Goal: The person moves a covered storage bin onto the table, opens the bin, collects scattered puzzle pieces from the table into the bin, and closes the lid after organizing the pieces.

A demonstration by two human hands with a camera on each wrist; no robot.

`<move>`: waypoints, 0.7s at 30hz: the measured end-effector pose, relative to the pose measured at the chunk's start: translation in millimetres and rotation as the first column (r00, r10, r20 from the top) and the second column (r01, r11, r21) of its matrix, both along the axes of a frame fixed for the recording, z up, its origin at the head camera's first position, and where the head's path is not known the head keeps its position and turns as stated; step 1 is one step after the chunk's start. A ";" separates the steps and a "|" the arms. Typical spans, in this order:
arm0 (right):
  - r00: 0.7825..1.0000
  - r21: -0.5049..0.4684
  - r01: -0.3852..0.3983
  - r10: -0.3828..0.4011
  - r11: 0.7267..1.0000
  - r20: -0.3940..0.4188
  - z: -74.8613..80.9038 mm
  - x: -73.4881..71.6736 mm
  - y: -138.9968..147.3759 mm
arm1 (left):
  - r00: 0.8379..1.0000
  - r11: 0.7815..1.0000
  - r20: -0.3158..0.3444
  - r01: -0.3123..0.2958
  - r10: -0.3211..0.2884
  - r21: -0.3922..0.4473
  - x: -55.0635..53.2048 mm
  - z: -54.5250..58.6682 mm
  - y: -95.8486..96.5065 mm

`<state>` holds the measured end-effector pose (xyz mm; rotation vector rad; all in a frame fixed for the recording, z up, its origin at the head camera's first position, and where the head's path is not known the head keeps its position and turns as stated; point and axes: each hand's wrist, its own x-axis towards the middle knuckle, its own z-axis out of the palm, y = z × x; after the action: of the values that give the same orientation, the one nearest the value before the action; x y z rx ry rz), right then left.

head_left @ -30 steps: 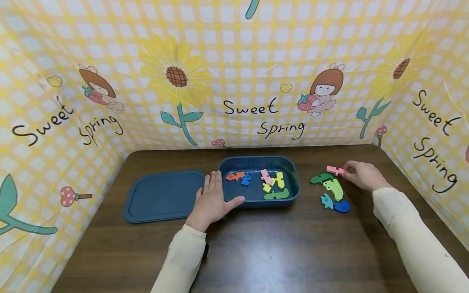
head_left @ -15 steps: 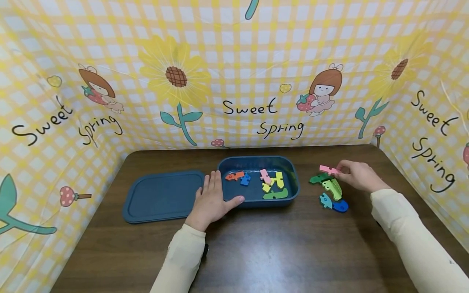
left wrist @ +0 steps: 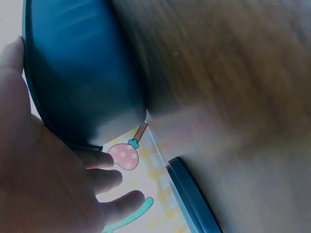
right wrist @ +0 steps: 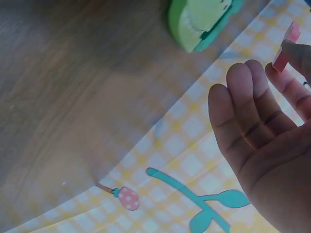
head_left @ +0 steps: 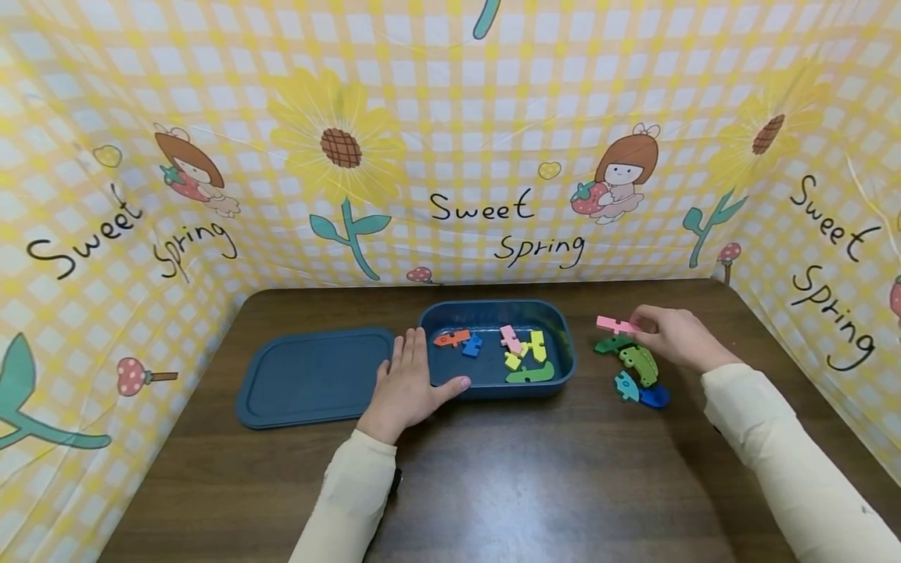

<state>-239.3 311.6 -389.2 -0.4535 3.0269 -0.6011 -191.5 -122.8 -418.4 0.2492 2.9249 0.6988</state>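
Note:
Between thumb and forefinger, my right hand (head_left: 679,336) pinches a pink puzzle piece (head_left: 614,324), also visible as a pink piece (right wrist: 286,46) in the right wrist view. Close by on the table lie a dark green piece (head_left: 612,343), a light green crocodile-like piece (head_left: 640,364), a light blue piece (head_left: 625,386) and a dark blue piece (head_left: 655,397). My left hand (head_left: 408,387) rests with straight fingers on the left end of a dark blue box (head_left: 568,344). In the left wrist view its thumb and fingers lie along the box wall (left wrist: 82,73).
Inside the box are an orange piece (head_left: 451,338), a blue piece (head_left: 472,346), a pink piece (head_left: 510,339), a green piece (head_left: 531,373) and yellow pieces (head_left: 538,346). The flat lid (head_left: 313,379) lies left of the box. A checked cloth (head_left: 450,117) stands behind the table.
My right hand has moved left with the pink piece, from right of the dark green piece to just behind it. The left hand has stayed on the box.

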 end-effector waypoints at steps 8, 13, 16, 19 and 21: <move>0.999 -0.009 -0.044 0.044 0.999 -0.022 7.2 0.2 -16.1 | 1.000 1.000 0.005 -0.003 0.003 0.001 0.9 -0.6 -0.3; 0.997 -0.024 -0.075 0.075 0.997 -0.033 12.0 1.0 -28.6 | 1.000 1.000 0.011 -0.006 0.006 0.003 0.9 -0.3 -0.7; 0.996 -0.033 -0.081 0.080 0.996 -0.027 14.1 1.5 -36.9 | 1.000 1.000 0.013 -0.008 0.008 0.003 0.4 -0.6 -0.6; 0.995 -0.036 -0.095 0.094 0.995 -0.027 15.0 1.5 -45.4 | 1.000 1.000 0.012 -0.009 0.008 0.004 -0.4 -1.4 -0.6; 0.994 -0.037 -0.107 0.106 0.994 -0.033 15.2 1.3 -50.8 | 1.000 1.000 0.010 -0.008 0.008 0.005 -0.8 -1.9 -0.5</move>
<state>-238.0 260.8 -374.1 -0.6271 3.0012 -0.6522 -192.3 -123.2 -420.3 0.2343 2.9167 0.7061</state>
